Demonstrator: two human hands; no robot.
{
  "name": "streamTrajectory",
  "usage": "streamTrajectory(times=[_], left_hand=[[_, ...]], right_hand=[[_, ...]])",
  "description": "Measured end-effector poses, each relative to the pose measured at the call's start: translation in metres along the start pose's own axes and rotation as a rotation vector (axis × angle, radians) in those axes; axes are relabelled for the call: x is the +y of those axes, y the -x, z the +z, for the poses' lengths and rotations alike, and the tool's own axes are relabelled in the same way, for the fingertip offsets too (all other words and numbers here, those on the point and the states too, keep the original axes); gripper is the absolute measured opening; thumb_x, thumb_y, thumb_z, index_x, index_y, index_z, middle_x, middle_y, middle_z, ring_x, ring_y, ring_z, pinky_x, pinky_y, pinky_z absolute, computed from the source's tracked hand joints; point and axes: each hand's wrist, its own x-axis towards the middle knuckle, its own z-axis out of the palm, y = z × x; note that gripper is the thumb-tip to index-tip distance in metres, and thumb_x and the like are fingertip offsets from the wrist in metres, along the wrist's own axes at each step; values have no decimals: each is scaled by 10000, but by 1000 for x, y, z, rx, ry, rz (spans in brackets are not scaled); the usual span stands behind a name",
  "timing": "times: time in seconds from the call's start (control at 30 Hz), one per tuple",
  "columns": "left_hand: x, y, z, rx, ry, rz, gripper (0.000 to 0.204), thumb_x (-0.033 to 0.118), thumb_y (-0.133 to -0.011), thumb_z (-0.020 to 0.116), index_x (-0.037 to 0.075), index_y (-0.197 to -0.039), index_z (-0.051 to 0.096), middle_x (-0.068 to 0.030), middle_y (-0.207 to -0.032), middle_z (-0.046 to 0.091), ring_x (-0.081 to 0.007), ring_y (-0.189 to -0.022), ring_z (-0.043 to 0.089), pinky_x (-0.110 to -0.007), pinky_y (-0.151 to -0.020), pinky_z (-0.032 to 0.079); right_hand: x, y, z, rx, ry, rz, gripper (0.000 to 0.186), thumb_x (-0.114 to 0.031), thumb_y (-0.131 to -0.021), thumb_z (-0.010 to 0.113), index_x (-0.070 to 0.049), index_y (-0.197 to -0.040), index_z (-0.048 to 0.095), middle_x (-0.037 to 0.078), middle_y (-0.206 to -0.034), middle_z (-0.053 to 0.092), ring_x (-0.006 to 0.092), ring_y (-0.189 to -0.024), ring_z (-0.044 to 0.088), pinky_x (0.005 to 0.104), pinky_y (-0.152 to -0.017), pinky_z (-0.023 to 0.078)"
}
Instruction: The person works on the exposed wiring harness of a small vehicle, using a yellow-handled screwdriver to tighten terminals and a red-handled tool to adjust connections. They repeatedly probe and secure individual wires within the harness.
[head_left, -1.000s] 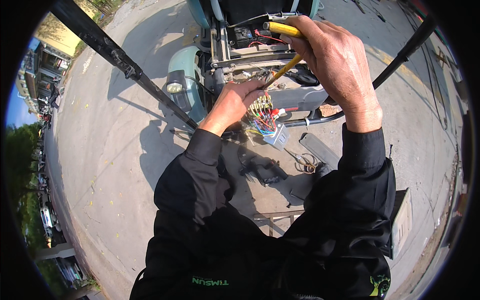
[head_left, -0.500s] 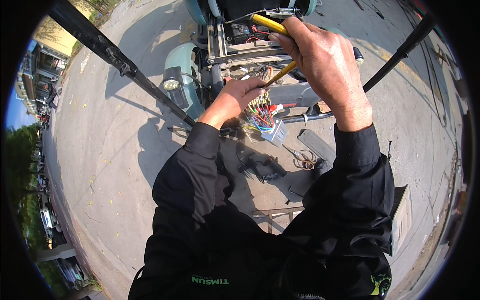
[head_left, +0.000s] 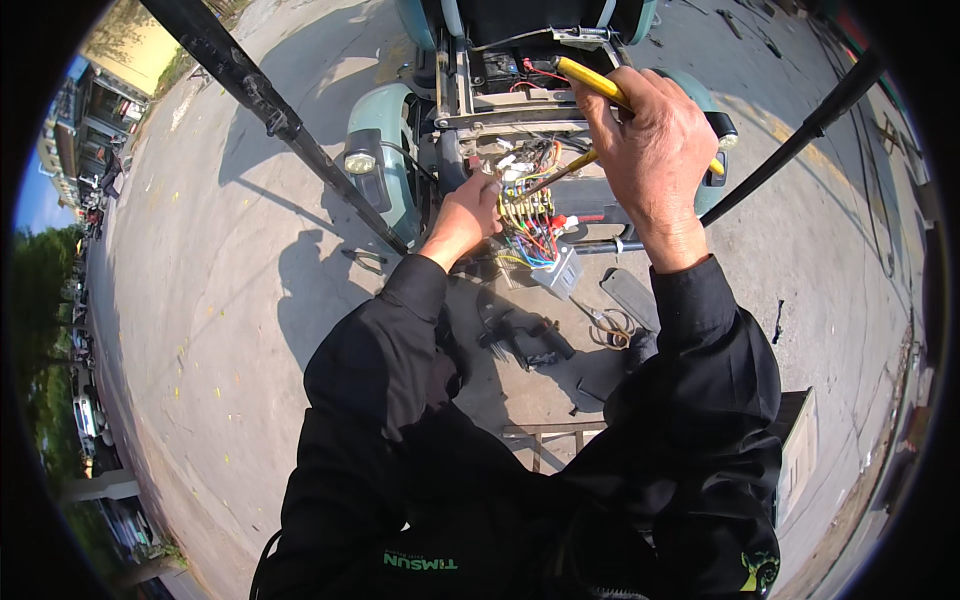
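So you've got both arms out in front of you in black sleeves (head_left: 365, 350). Your right hand (head_left: 655, 150) is up high, fingers wrapped round the crossbar of a yellow T-shaped tool (head_left: 590, 80), one end poking out past your thumb. Its shaft slants down-left to the terminal strip (head_left: 530, 203), though I can't tell if the tip's touching. Your left hand (head_left: 465, 220) is at the strip's left end, fingers bunched together; can't tell if it's actually pinching anything. Coloured wires (head_left: 533, 236) fan off the strip's near side to a grey box (head_left: 560, 272), with a red connector (head_left: 560, 222) beside them. Down on the ground (head_left: 240, 400) there's a pair of scissors (head_left: 614, 328) near a long grey panel (head_left: 630, 295). Past the strip is the vehicle's metal frame (head_left: 525, 122), a teal fender (head_left: 375, 115) off to the left, then a battery (head_left: 497, 72) with red leads.
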Motion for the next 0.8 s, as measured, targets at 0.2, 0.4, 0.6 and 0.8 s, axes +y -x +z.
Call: streamTrajectory(times=[0.2,0.4,0.6,0.8], left_hand=[[-9,-6,28,-56,271,-237,392,293,-1119,457,92,-1452,501,-124,-1119,668,-242,-712,760,-333,-622,586],[-27,-15,29,23,361,-118,319,90,-1073,455,18,-1341,611,-119,-975,716,-236,-667,759,-314,-589,588],[-21,-16,23,-19,254,-138,306,206,-1093,494,32,-1309,625,-81,-904,687,-191,-664,733,-329,-574,588],[-8,-9,12,-164,263,-173,412,286,-1120,465,45,-1445,542,-74,-1171,654,-168,-793,745,-304,-716,595]], right_hand=[[-2,2,10,103,-34,-144,397,-348,-855,890,-118,-679,618,6,-573,483,144,-470,442,286,-436,363],[-9,-8,4,42,-283,-327,388,-228,-840,854,-131,-624,547,22,-567,489,157,-456,485,293,-434,375],[-10,-5,26,132,-233,-116,394,-462,-1016,660,-69,-1035,675,188,-1443,577,347,-1285,590,415,-1007,523],[4,17,42,13,-1606,671,643,-552,-1106,434,-5,-1386,625,251,-1446,599,305,-1333,610,414,-1104,503]])
